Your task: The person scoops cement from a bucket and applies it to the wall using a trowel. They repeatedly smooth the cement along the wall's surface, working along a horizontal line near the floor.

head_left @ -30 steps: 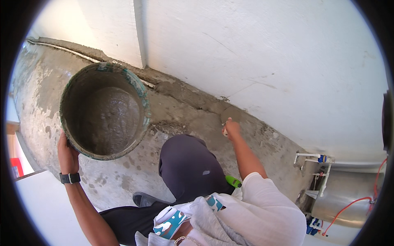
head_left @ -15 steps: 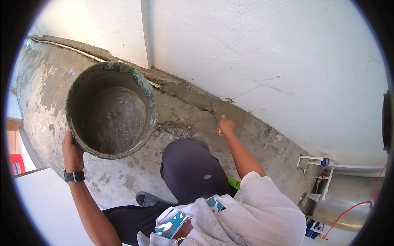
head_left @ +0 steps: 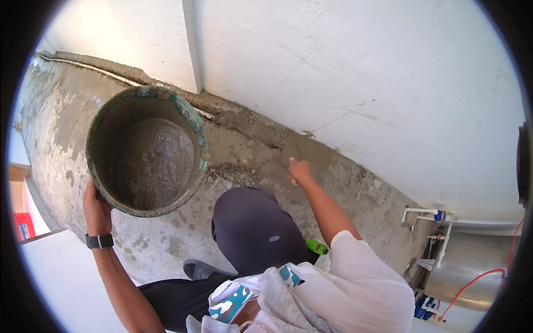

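At the left, a big round bucket [head_left: 119, 125] with a green, mortar-crusted rim tilts its mouth toward me. Wet grey mortar [head_left: 161, 161] covers its bottom. My left hand [head_left: 97, 212], wearing a watch on the wrist, grips the bucket's near-left rim. My right hand [head_left: 300, 171] is closed around a tool handle [head_left: 293, 181], apparently a trowel's, low over the floor near the wall. Its blade is hard to tell from the grey mortar. Beside it, a smooth damp patch of mortar [head_left: 308, 152] runs along the foot of the wall.
A white wall [head_left: 355, 66] rises along the far side. A thin pale pipe [head_left: 94, 67] lies at its base, behind the bucket. My bent knee [head_left: 247, 222] is between my arms. White pipes [head_left: 442, 252] and a metal tank [head_left: 469, 266] with a red hose stand at the right.
My right hand and the tool have shifted slightly left, leaving more of the smooth patch in sight. The bucket stays in my left hand, almost unmoved.
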A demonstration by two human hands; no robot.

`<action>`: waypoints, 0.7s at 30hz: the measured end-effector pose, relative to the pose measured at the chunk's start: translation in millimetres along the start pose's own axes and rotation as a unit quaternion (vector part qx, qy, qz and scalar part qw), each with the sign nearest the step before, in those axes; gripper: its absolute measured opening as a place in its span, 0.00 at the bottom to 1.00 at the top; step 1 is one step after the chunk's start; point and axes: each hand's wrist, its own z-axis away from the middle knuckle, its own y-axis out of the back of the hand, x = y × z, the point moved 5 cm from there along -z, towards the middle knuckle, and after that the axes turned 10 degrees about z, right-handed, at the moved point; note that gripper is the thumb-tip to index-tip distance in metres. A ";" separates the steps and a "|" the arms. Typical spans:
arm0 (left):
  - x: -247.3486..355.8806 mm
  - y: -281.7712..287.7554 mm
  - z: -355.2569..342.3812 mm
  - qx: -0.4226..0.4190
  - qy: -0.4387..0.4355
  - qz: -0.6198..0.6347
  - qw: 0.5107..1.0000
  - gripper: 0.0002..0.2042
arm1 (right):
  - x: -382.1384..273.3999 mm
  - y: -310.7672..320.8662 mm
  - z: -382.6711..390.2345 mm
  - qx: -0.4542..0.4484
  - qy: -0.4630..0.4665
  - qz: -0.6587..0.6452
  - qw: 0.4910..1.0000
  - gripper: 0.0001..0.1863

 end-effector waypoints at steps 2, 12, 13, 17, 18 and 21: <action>-0.6 2.0 -0.3 0.006 0.016 0.007 1.000 0.25 | 7.8 9.6 -4.1 0.055 -0.024 0.071 0.996 0.31; -0.2 1.9 0.6 0.030 -0.001 -0.003 1.000 0.25 | -4.9 1.4 28.7 -0.018 -0.030 -0.038 0.999 0.31; -0.1 2.5 0.6 0.030 -0.003 -0.007 1.000 0.25 | -6.6 -0.6 25.7 0.000 -0.019 -0.014 1.000 0.32; -0.8 4.8 -1.4 0.010 -0.002 -0.014 1.000 0.25 | -11.1 -25.5 13.6 -0.036 0.011 0.060 0.997 0.36; -0.8 5.9 -1.8 0.012 -0.002 -0.014 1.000 0.25 | -15.3 -31.4 15.1 -0.039 0.044 0.087 0.995 0.37; -1.0 7.8 -3.1 0.020 -0.001 -0.010 1.000 0.24 | -18.7 -41.8 32.9 -0.083 0.056 0.114 0.988 0.38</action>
